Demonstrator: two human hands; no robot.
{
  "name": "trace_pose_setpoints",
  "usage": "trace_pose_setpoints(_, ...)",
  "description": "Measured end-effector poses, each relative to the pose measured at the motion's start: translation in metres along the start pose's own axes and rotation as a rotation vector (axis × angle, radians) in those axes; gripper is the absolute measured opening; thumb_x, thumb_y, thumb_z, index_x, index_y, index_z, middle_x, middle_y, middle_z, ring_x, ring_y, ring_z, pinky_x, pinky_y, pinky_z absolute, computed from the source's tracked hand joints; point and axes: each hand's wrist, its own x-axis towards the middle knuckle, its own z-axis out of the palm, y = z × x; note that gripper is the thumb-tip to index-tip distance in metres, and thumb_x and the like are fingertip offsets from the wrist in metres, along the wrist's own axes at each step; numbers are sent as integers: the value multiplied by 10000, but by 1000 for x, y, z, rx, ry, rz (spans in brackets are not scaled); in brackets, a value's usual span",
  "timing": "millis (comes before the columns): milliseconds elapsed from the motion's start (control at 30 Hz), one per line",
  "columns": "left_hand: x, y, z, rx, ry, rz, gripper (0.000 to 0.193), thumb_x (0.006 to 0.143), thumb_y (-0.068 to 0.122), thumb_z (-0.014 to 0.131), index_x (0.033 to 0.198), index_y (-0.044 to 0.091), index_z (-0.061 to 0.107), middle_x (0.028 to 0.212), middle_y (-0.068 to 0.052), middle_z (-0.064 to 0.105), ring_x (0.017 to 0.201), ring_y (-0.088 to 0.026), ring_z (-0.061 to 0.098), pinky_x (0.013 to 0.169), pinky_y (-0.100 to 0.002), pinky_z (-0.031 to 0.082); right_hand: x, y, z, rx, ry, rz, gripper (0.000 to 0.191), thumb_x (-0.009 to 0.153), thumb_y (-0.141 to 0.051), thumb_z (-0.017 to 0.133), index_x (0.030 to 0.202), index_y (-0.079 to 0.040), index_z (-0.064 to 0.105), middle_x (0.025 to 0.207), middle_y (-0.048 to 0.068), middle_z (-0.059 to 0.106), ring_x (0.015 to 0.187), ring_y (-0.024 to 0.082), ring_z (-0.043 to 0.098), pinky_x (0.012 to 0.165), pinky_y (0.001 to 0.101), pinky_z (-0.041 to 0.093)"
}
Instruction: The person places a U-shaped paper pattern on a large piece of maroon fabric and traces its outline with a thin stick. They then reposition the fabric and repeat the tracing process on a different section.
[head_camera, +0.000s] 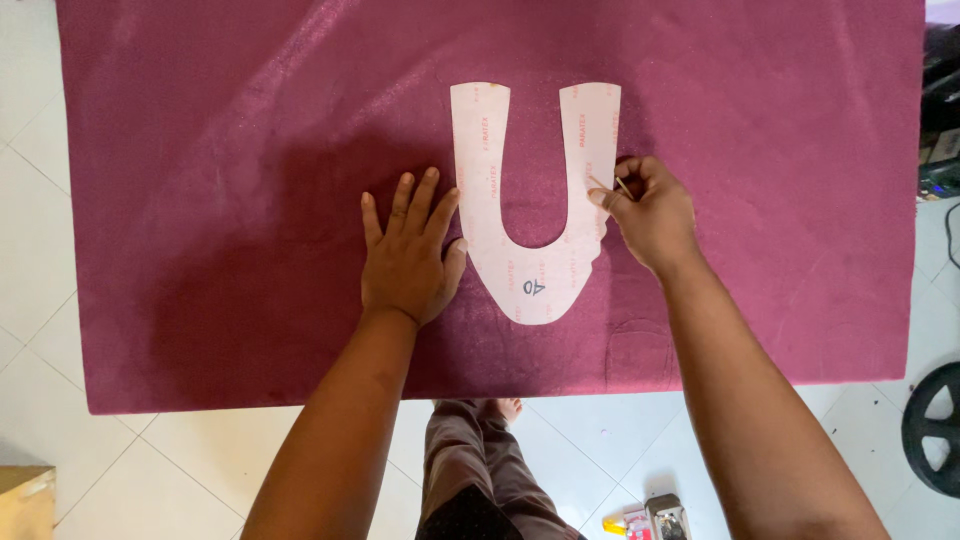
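Note:
A pale pink U-shaped paper pattern (530, 270) lies flat on a large maroon suede-like sheet (230, 180). My left hand (408, 255) rests palm down with fingers spread, thumb pressing the pattern's left edge. At the outer edge of the pattern's right arm, my right hand (650, 210) pinches a thin stick-like marking tool (613, 184), its tip against the pattern's edge.
The maroon sheet covers a table whose near edge runs just above my legs (470, 460). White floor tiles (60, 300) surround it. Small items lie on the floor (660, 518) at the bottom. A black round object (935, 425) and dark equipment (940, 110) sit at the right.

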Motion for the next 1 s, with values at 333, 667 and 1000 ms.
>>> trace_pose_setpoints(333, 1, -6, 0, -26, 41, 15, 629, 949, 409, 585, 1526, 206, 436, 1660, -95, 300, 1549, -311, 227, 1230, -650, 35, 2, -4, 4, -19, -18, -5, 293, 914, -199, 789, 1136, -66, 653, 919, 32, 709, 773, 116, 652, 673, 273, 560)
trace_pose_setpoints(667, 3, -5, -9, -49, 22, 8, 617, 943, 404, 599, 1509, 201, 464, 1651, -92, 302, 1542, -311, 230, 1224, -656, 51, 1, -8, 5, -45, -16, 14, 297, 923, -214, 787, 1153, -67, 670, 942, 38, 718, 782, 114, 649, 680, 263, 555)
trace_pose_setpoints(1000, 8, -7, -16, -56, -22, -20, 625, 947, 413, 578, 1516, 193, 440, 1648, -80, 286, 1538, -302, 205, 1218, -646, 44, 2, -14, 7, -87, 16, 2, 412, 901, -269, 808, 1219, -70, 636, 953, 34, 718, 814, 115, 664, 721, 266, 572)
